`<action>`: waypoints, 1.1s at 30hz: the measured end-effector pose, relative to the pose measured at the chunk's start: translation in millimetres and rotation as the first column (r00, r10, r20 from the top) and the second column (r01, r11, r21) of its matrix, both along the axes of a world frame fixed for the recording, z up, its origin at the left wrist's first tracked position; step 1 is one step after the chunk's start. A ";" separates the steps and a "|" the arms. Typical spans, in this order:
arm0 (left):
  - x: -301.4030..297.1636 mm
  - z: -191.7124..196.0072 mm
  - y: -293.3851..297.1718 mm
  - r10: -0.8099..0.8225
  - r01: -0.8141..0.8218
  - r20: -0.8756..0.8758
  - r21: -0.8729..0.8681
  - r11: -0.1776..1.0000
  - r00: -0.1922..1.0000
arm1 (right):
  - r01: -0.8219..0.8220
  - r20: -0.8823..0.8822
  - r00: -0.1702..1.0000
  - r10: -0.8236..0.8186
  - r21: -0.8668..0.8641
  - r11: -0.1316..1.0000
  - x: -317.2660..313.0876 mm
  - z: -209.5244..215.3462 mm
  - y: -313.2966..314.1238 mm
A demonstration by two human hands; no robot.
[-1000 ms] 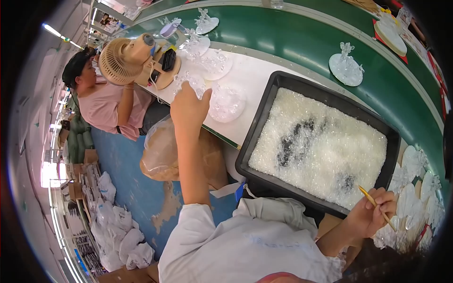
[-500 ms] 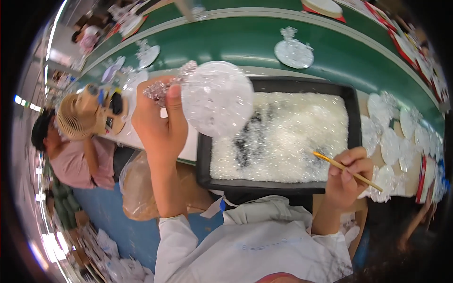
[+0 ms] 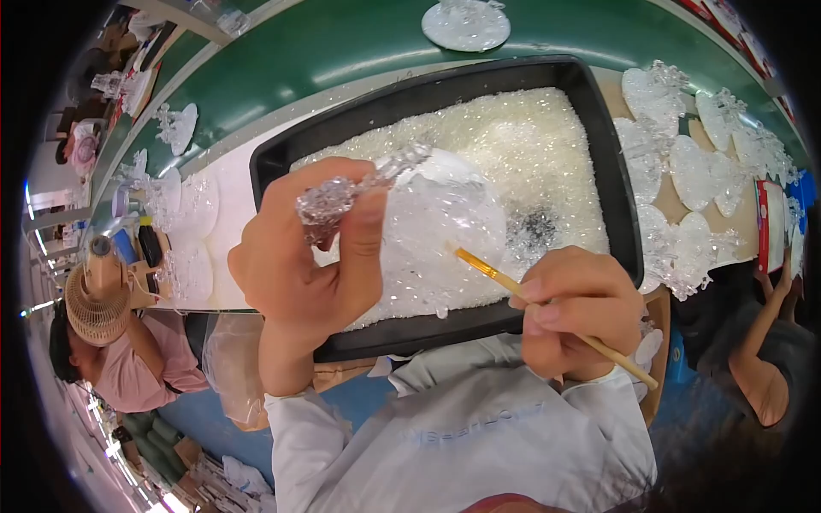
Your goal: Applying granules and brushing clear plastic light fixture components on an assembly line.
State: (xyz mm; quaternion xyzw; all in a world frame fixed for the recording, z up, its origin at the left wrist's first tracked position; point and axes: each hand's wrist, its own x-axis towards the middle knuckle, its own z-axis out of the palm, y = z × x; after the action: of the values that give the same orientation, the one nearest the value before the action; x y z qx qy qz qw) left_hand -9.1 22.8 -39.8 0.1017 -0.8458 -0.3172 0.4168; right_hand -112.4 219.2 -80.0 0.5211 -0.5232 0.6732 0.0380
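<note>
My left hand is closed around the clear, glittery top piece of a round white disc ornament, holding it over a black tray. The ornament's flat face is turned up and looks glossy. A thin wooden paintbrush is pinched in the fingers of my right hand. Its pale bristle tip is at the disc's face, right of the middle; whether it touches cannot be told. Sparkling white granules fill the tray, with a dark thin patch beside the disc's right edge.
More white disc ornaments lie crowded to the tray's right. Others lie on the left, and one rests on the green surface beyond. A beige fan stands before a seated person at left. Another person's arm shows at right.
The ornament has come lower, over the tray's granules. My right hand has moved left, bringing the brush tip to the disc. The head view has shifted, so the tray appears larger.
</note>
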 end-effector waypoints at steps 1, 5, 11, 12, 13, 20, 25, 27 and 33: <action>1.0 -0.7 -0.2 0.008 -0.008 0.011 0.004 1.000 1.000 | -0.008 0.011 1.000 0.008 0.004 1.000 0.3 -0.3 -0.1; 4.3 -3.8 -1.8 -0.006 0.003 -0.049 -0.062 0.998 0.999 | 0.005 -0.025 1.000 -0.005 0.006 1.000 0.1 -3.7 -2.7; 9.0 -4.1 -1.1 0.025 -0.030 -0.107 -0.052 0.998 0.994 | 0.013 -0.203 0.979 -0.019 -0.031 0.999 0.6 -1.8 -19.9; 9.8 -2.5 -1.8 0.008 -0.014 -0.079 -0.079 0.997 0.997 | 0.020 -0.253 0.967 -0.028 -0.033 0.999 0.6 -1.3 -20.6; 10.0 -2.1 0.1 0.008 -0.014 -0.079 -0.078 0.997 0.997 | 0.020 -0.253 0.967 -0.028 -0.032 0.999 1.1 -2.7 -20.9; 11.6 2.2 4.5 -0.010 0.008 -0.024 -0.081 0.997 1.000 | -0.023 -0.277 0.961 0.014 -0.027 0.999 -0.1 -2.9 -24.2; 11.6 0.4 3.5 -0.049 0.043 -0.028 -0.176 0.983 0.998 | -0.003 -0.290 0.957 0.015 0.042 0.999 1.6 -1.9 -26.7; 12.0 -0.6 4.7 -0.046 0.040 -0.026 -0.194 0.980 0.999 | -0.031 -0.296 0.955 0.013 -0.054 0.998 2.0 -5.4 -27.5; 14.9 -2.0 -0.9 -0.117 0.110 -0.061 -0.107 0.988 0.991 | -0.043 -0.206 0.978 0.012 -0.146 0.988 -1.9 -4.9 -15.2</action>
State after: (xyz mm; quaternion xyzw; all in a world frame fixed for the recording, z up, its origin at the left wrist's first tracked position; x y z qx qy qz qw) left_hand 5.7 21.9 -41.8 0.0208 -0.8510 -0.2996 0.4309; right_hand -114.3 204.0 -84.9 0.5905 -0.4573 0.6538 0.1212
